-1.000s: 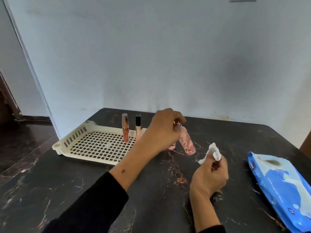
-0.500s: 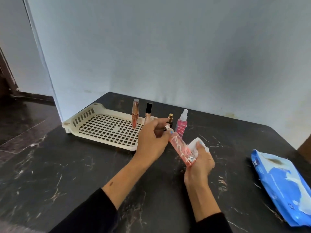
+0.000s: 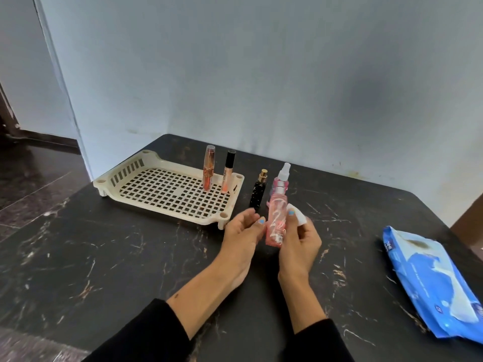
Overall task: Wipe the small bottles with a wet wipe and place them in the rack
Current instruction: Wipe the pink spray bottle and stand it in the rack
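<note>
A clear pink bottle (image 3: 275, 222) stands upright above the table, gripped low by my right hand (image 3: 298, 244). The same hand holds a white wet wipe (image 3: 300, 218) against the bottle's right side. Just left of the bottle, my left hand (image 3: 241, 232) lies palm up with relaxed fingers, its thumb tip at the bottle's side. Behind them on the table stand a pink spray bottle (image 3: 283, 175) with a white cap and a black bottle (image 3: 258, 193) with a gold cap. The cream rack (image 3: 122, 173) holds an orange tube (image 3: 209, 168) and a black-capped tube (image 3: 228, 172), both upright in its far right corner.
A blue pack of wet wipes (image 3: 431, 283) lies at the right of the dark marble table (image 3: 104, 257). A pale wall runs along the far edge. The floor drops away to the left of the table.
My left hand has let go of the pink bottle's top and opened. The bottle passed to my right hand with the wipe and turned from tilted to upright.
</note>
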